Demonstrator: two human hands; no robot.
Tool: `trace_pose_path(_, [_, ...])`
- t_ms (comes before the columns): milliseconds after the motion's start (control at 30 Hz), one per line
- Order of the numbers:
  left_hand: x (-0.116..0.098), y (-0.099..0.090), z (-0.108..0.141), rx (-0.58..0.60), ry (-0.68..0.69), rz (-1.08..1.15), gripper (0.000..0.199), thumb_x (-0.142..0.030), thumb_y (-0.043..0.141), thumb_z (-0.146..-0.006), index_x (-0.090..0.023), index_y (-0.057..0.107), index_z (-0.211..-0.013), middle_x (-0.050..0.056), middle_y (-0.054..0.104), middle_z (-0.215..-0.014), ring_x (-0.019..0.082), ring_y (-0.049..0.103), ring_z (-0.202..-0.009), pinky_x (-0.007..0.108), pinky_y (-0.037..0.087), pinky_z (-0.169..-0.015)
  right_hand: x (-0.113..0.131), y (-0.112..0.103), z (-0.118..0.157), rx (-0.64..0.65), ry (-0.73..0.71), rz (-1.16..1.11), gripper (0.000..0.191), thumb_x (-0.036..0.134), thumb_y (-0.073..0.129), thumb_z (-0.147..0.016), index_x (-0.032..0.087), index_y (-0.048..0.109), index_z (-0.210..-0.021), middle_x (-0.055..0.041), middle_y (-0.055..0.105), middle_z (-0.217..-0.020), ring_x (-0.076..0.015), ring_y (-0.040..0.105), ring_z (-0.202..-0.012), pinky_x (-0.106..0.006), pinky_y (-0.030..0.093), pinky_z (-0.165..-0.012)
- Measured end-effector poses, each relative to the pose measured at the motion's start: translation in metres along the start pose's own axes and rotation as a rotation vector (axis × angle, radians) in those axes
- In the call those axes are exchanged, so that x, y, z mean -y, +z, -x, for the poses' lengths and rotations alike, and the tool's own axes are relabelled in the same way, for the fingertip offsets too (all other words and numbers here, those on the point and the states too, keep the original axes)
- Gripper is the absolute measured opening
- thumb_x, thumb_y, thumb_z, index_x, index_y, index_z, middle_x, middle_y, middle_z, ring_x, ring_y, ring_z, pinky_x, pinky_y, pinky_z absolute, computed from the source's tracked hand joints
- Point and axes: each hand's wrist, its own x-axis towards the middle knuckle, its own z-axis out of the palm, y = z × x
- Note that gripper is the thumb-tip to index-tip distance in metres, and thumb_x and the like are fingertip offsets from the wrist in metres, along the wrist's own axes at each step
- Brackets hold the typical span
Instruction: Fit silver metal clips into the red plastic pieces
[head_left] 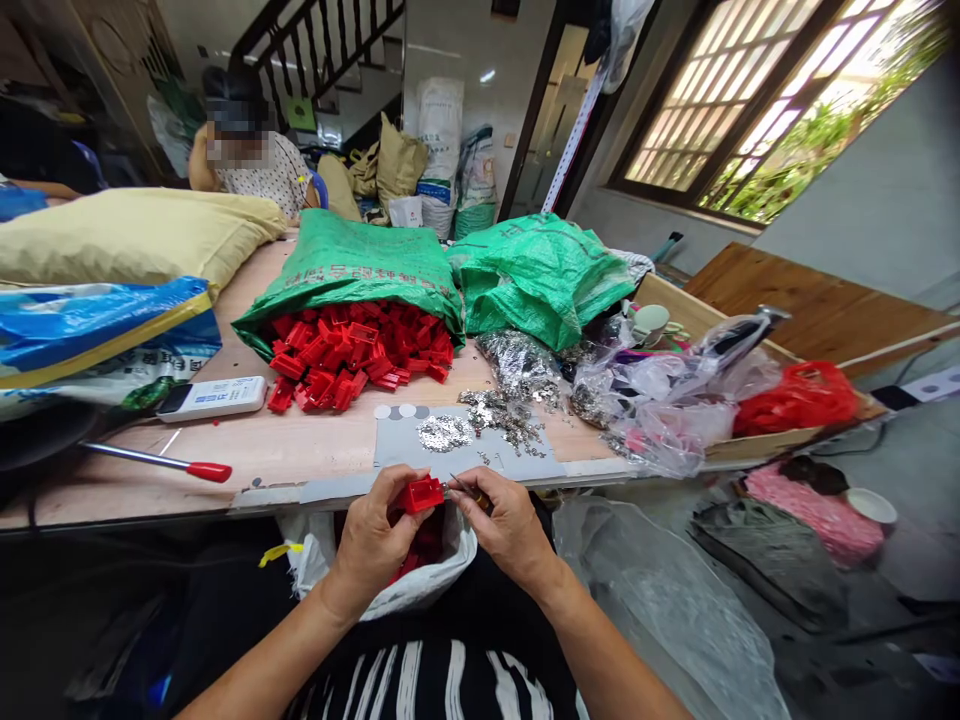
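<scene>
My left hand (379,535) is closed on a red plastic part (422,494) just in front of the table's near edge. My right hand (499,520), its fingers pinched, holds a thin pointed tool (472,491) against the right side of that part; whether a small metal piece sits there is too small to tell. Below both hands a white sack (459,560) hangs open with red parts inside. Behind them, flat silver pieces (445,433) and small metal pieces (510,415) lie on a grey sheet (390,450).
Red parts (352,350) spill from a green sack (367,255). A red-tipped lever (208,471) juts out at left, near a white device (217,397). Plastic bags (667,390) crowd the right. A person (262,170) sits across the table (300,440).
</scene>
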Motion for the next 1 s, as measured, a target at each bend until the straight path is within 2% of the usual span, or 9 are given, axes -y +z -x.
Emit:
trace_pose_path(200, [-0.003, 0.0, 0.004, 0.015, 0.115, -0.18, 0.039, -0.011, 0.058, -0.079, -0.027, 0.059, -0.114, 0.002, 0.071, -0.11, 0.019, 0.069, -0.093, 0.027, 0.051, -0.084, 0.001, 0.005, 0.003, 0.058, -0.068, 0.044, 0.011, 0.013, 0.053, -0.086, 0.02, 0.061, -0.087, -0.0027, 0.061, -0.079, -0.0154, 0.057, -0.072, -0.025, 0.042, -0.066])
trace_pose_path(400, [-0.005, 0.0, 0.005, -0.007, 0.084, -0.115, 0.033, -0.016, 0.06, -0.079, -0.026, 0.062, -0.11, 0.002, 0.072, -0.107, 0.019, 0.069, -0.09, 0.028, 0.051, -0.082, 0.002, 0.007, 0.002, 0.062, -0.066, 0.03, 0.012, 0.013, 0.053, -0.085, 0.019, 0.063, -0.088, -0.0024, 0.061, -0.079, -0.0149, 0.056, -0.071, -0.025, 0.042, -0.066])
trace_pose_path(467, [-0.005, 0.001, 0.003, -0.011, 0.026, -0.038, 0.03, -0.02, 0.062, -0.079, -0.025, 0.063, -0.109, 0.002, 0.072, -0.103, 0.019, 0.069, -0.087, 0.029, 0.051, -0.081, 0.004, 0.006, 0.001, 0.031, -0.053, 0.005, 0.011, 0.014, 0.054, -0.085, 0.019, 0.063, -0.088, -0.0025, 0.062, -0.078, -0.0146, 0.056, -0.07, -0.025, 0.042, -0.065])
trace_pose_path(533, [-0.004, 0.002, 0.001, 0.01, -0.088, 0.096, 0.029, -0.023, 0.067, -0.076, -0.023, 0.064, -0.105, 0.003, 0.073, -0.098, 0.019, 0.068, -0.086, 0.03, 0.051, -0.082, 0.006, 0.004, 0.001, -0.001, -0.028, -0.034, 0.009, 0.015, 0.055, -0.085, 0.018, 0.063, -0.088, -0.0022, 0.063, -0.078, -0.0139, 0.055, -0.068, -0.024, 0.041, -0.063])
trace_pose_path(667, [-0.007, 0.004, -0.001, 0.131, -0.425, 0.604, 0.033, -0.024, 0.076, -0.07, -0.02, 0.062, -0.099, 0.003, 0.073, -0.089, 0.017, 0.067, -0.079, 0.029, 0.053, -0.076, 0.009, 0.001, 0.002, -0.028, 0.037, -0.102, 0.007, 0.02, 0.057, -0.086, 0.018, 0.064, -0.086, -0.0009, 0.063, -0.075, -0.0121, 0.053, -0.063, -0.022, 0.04, -0.059])
trace_pose_path(733, [-0.011, 0.005, -0.001, 0.159, -0.543, 0.788, 0.034, -0.026, 0.077, -0.069, -0.019, 0.061, -0.098, 0.003, 0.072, -0.088, 0.015, 0.067, -0.076, 0.028, 0.054, -0.074, 0.01, 0.001, 0.003, -0.028, 0.046, -0.115, 0.007, 0.021, 0.058, -0.086, 0.018, 0.064, -0.085, -0.0004, 0.062, -0.073, -0.0115, 0.051, -0.061, -0.022, 0.039, -0.058])
trace_pose_path(867, [-0.019, 0.006, -0.001, 0.167, -0.565, 0.9, 0.024, -0.035, 0.07, -0.078, -0.015, 0.063, -0.09, 0.004, 0.07, -0.083, 0.013, 0.066, -0.073, 0.029, 0.055, -0.072, 0.01, 0.005, 0.003, -0.013, 0.053, -0.146, 0.007, 0.021, 0.058, -0.085, 0.017, 0.064, -0.085, 0.0009, 0.06, -0.07, -0.0106, 0.048, -0.059, -0.022, 0.038, -0.058])
trace_pose_path(1000, [-0.02, 0.006, -0.002, 0.182, -0.556, 0.898, 0.02, -0.032, 0.071, -0.077, -0.013, 0.064, -0.078, 0.002, 0.067, -0.074, 0.011, 0.064, -0.067, 0.027, 0.055, -0.07, 0.009, 0.008, 0.003, 0.007, 0.094, -0.207, 0.008, 0.024, 0.06, -0.084, 0.017, 0.064, -0.083, 0.0026, 0.056, -0.065, -0.0097, 0.044, -0.057, -0.022, 0.035, -0.055])
